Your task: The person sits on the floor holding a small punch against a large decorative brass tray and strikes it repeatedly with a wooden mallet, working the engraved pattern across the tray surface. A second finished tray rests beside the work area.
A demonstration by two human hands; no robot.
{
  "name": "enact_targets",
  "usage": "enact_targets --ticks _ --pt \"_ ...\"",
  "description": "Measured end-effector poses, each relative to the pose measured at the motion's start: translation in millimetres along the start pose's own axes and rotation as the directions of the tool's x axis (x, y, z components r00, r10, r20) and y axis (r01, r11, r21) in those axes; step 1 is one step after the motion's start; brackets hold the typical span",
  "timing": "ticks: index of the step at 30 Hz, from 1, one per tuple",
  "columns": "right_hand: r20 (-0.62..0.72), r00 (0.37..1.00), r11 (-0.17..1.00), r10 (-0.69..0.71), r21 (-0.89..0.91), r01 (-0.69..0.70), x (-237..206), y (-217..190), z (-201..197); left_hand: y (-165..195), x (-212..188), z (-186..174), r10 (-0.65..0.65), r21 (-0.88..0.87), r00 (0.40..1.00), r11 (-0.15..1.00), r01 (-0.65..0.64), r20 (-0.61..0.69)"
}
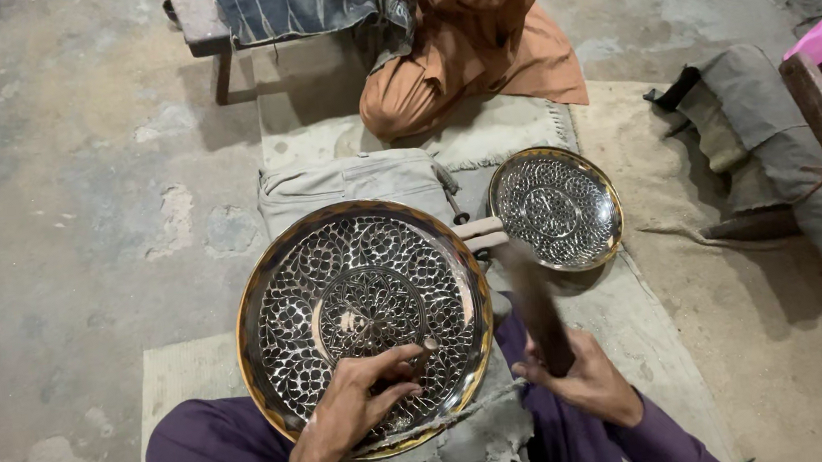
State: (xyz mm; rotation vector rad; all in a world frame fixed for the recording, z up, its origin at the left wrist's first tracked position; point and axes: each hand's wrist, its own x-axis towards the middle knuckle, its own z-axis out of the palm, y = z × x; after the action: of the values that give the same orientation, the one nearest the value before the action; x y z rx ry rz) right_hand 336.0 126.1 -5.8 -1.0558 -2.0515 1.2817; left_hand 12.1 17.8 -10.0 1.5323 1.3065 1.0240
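Left hand: the left hand (348, 413) rested on the near part of the large plate, fingers (394, 363) pinched shut on a small punch (424, 351), mostly hidden by them.
Right hand: the right hand (581, 377) was closed around the handle of a hammer (535, 299), blurred.
Hammer axis: its long axis ran near to far, pale head pointing far and slightly left.
Large plate: the large engraved plate (364, 316) lay tilted on a grey cloth pad (471, 436) over the lap.
Farther right: a smaller engraved plate (556, 208) lay on the floor mat (642, 329).
Far: a seated person in orange clothing (473, 44), cut off by the top edge.
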Motion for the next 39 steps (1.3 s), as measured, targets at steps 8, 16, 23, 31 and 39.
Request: enact_targets --ticks 8,16,23,31,39 --pt "0.065 0.984 0.919 -0.168 -0.35 0.18 20 -41 -9 -1 -3 4 -0.008 0.02 1.0 1.0 0.008 -0.01" --pt "0.05 0.97 0.719 -0.239 -0.661 0.212 26 -43 -15 -9 -5 8 0.034 0.062 0.999 0.998 -0.033 -0.007" --pt "0.12 0.992 0.555 0.026 -0.828 0.085 26 -39 -16 -8 -5 8 0.115 0.048 0.993 0.992 -0.113 -0.033" --pt "0.055 0.962 0.633 -0.266 -0.743 0.217 24 -39 -18 -1 -3 7 0.069 0.078 0.997 0.995 -0.065 -0.041" --pt "0.039 0.994 0.634 -0.097 -0.768 0.092 23 -42 -15 1 -4 5 0.062 0.071 0.998 0.996 -0.06 -0.023"
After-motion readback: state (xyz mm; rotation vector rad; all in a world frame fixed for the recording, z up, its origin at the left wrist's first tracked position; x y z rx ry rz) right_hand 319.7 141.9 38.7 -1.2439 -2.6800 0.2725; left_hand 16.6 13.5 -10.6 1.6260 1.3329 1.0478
